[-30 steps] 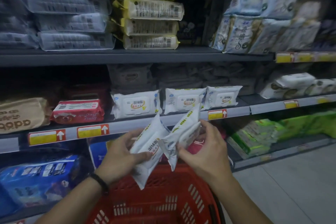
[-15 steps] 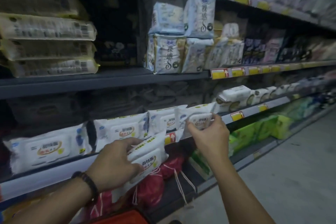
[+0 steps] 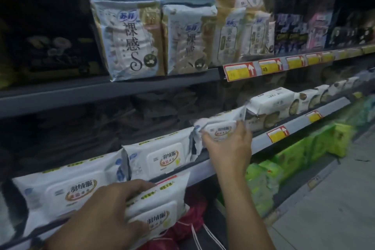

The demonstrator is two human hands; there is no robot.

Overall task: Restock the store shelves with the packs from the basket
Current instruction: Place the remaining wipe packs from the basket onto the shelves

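Gripping one pack [image 3: 220, 130] on shelf [image 3: 227, 165], right hand [image 3: 229, 146]; left hand [image 3: 105, 219] grips another [image 3: 160, 207].

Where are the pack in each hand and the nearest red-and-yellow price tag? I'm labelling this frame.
Pack in left hand [image 3: 160, 212], head view, on its white lid label.
Pack in right hand [image 3: 220, 131], head view, on its lid.
Price tag [image 3: 277, 134], head view, on its yellow middle.

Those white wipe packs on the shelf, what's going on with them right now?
A person is restocking. The right hand holds a white wipe pack at the right end of the row on the middle shelf, next to a shelved pack. The left hand holds a second pack lower down, in front of the shelf edge, not yet placed. Red bags sit on the shelf below.
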